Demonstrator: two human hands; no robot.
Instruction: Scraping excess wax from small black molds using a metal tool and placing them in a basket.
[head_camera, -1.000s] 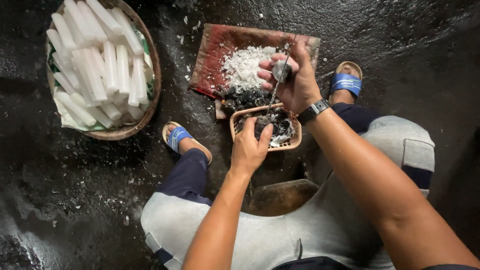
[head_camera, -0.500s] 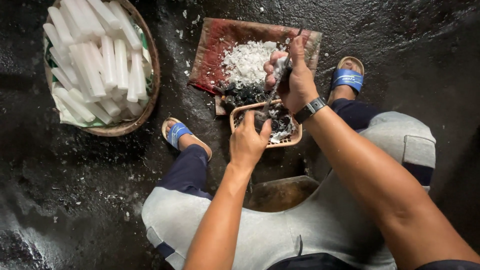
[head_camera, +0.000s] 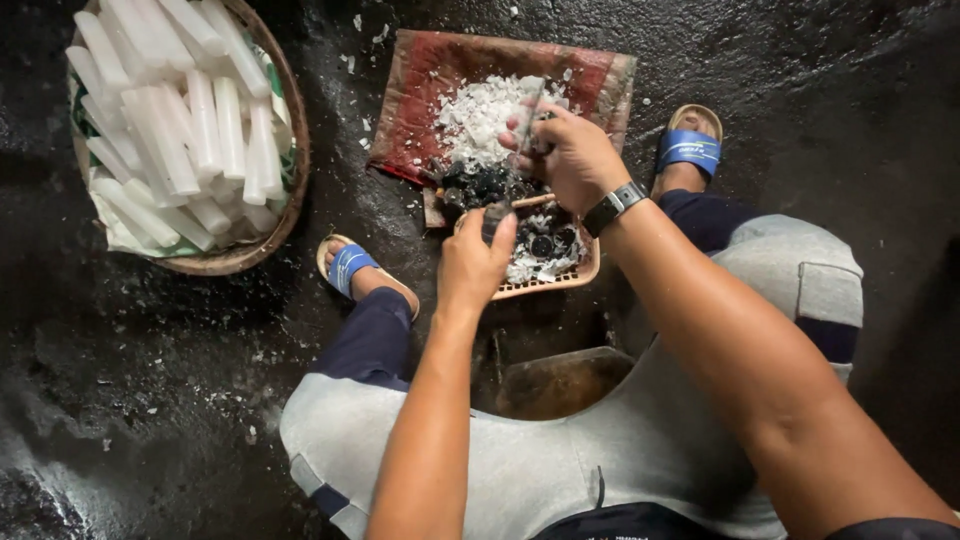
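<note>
The right hand (head_camera: 570, 160) has shifted slightly left, fingers closed around a knife (head_camera: 528, 118) over the board (head_camera: 420, 80); left hand (head_camera: 472, 262) pinches a dark piece (head_camera: 495, 220) above the small basket (head_camera: 570, 275).

A woven cane basket (head_camera: 285, 215) holds waxy, matt white sticks (head_camera: 175, 130) on wet, rough, glistening dark floor (head_camera: 130, 400), beside a worn red cloth mat (head_camera: 420, 100).

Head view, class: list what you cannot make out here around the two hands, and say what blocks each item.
- Tool in the right hand: head view, mostly wrapped by the fingers; its kind is unclear.
- Dark piece at the left hand: partly covered by the thumb, too small to identify.
- Small basket: near rim hidden by both hands.
- Large basket of white sticks: cut off by the top edge.
</note>
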